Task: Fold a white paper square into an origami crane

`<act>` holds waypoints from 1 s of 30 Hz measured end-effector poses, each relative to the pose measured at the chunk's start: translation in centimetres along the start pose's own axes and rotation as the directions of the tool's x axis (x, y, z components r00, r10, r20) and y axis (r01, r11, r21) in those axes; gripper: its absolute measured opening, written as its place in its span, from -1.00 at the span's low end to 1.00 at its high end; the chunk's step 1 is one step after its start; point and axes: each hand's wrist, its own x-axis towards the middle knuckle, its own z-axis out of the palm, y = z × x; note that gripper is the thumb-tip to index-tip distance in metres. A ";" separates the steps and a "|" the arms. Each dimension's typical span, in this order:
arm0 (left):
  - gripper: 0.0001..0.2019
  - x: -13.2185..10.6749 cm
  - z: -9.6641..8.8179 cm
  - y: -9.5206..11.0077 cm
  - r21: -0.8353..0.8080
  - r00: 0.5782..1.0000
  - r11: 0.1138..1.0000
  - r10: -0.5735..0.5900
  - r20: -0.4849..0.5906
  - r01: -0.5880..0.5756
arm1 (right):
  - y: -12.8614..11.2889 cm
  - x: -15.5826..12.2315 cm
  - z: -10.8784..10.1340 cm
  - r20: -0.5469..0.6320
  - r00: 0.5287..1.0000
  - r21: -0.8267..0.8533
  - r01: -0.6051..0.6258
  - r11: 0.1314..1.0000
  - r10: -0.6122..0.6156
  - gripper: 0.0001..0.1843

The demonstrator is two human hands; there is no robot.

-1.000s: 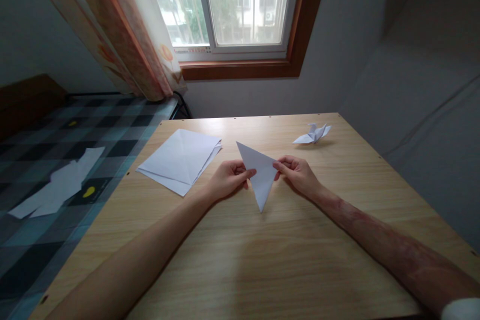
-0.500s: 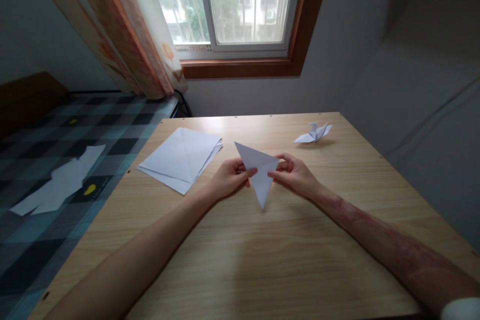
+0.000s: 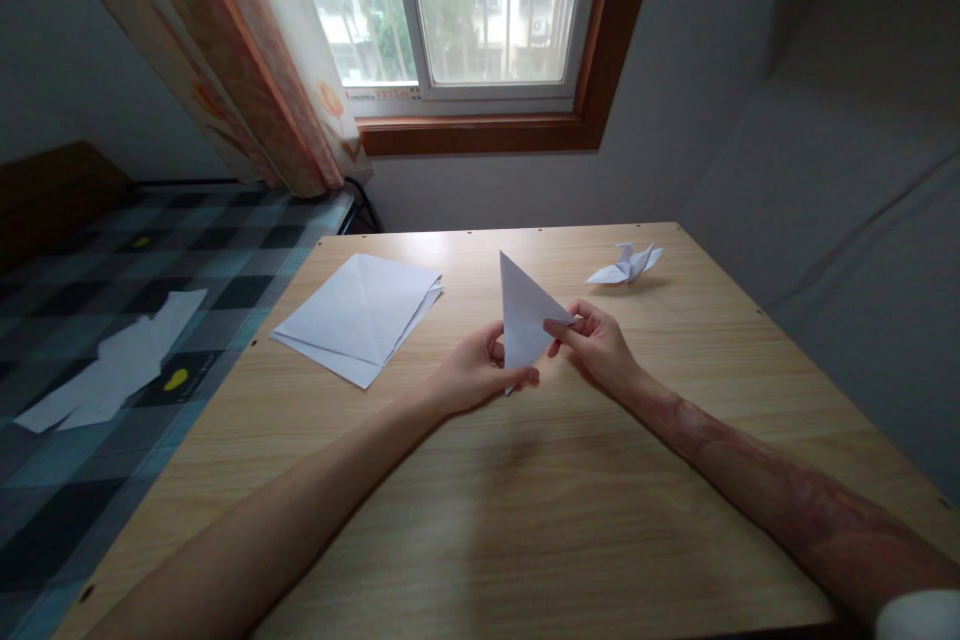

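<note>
A white sheet folded into a triangle (image 3: 523, 318) is held upright over the middle of the wooden table (image 3: 570, 510). My left hand (image 3: 480, 378) pinches its lower corner with thumb and fingers closed. My right hand (image 3: 596, 340) pinches its right corner, fingers curled. The triangle's top point rises toward the far edge of the table. Both forearms reach in from the near edge.
A stack of creased white sheets (image 3: 360, 315) lies at the table's left. A small folded paper bird (image 3: 626, 265) sits at the far right. Left of the table is a checked bed cover (image 3: 90, 320) with paper scraps (image 3: 112, 365). A window and curtain are behind.
The triangle has been turned: its long point faced down toward me, now it stands up and away. My left hand slid to the lower corner; my right hand kept its pinch.
</note>
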 end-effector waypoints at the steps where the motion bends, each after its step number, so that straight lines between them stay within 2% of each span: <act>1: -0.42 0.0 0.1 0.1 -0.003 1.000 1.000 -0.005 0.000 0.005 | -0.2 0.0 0.0 -0.006 1.000 -0.007 -0.003 1.000 0.003 -0.41; 5: -0.53 -0.2 0.0 0.6 0.041 0.999 0.999 -0.037 0.024 0.036 | -0.6 0.0 -0.3 -0.024 1.000 -0.010 0.012 1.000 -0.012 -0.45; 9: -0.48 -0.5 -0.3 0.7 0.114 0.997 0.991 -0.076 0.034 0.072 | -0.6 0.0 -0.6 -0.037 0.999 0.014 0.026 1.000 -0.025 -0.47; 14: -0.39 -0.8 -0.5 0.7 0.190 0.991 0.976 -0.119 0.063 0.106 | -0.3 0.1 -0.8 -0.112 0.993 0.000 0.042 0.999 -0.041 -0.46; 19: -0.38 -1.2 -1.7 1.4 0.187 0.980 0.979 -0.110 0.164 0.078 | 0.1 0.5 -0.9 -0.131 0.991 0.016 0.043 0.999 -0.040 -0.47; 22: -0.38 -1.1 -2.8 1.1 0.099 0.970 0.992 -0.095 0.224 0.074 | 0.2 0.8 -0.9 -0.115 0.993 0.085 0.044 0.995 -0.034 -0.44; 24: -0.37 -0.7 -3.2 0.6 -0.034 0.985 0.999 -0.008 0.171 0.014 | 0.3 0.9 -0.9 -0.116 0.993 0.114 0.048 0.992 -0.034 -0.43; 26: -0.45 -0.3 -3.2 0.1 -0.162 0.997 0.984 0.071 0.019 -0.068 | 0.3 0.9 -0.9 -0.087 0.995 0.088 0.057 0.994 -0.049 -0.43; 28: -0.55 0.0 -3.0 -0.1 -0.204 0.991 0.971 0.110 -0.077 -0.124 | 0.2 0.7 -0.9 -0.021 0.997 0.026 0.070 0.997 -0.070 -0.42; 30: -0.59 0.2 -2.7 0.0 -0.190 0.986 0.969 0.140 -0.090 -0.155 | 0.2 0.6 -0.9 0.046 0.996 -0.025 0.079 0.997 -0.077 -0.41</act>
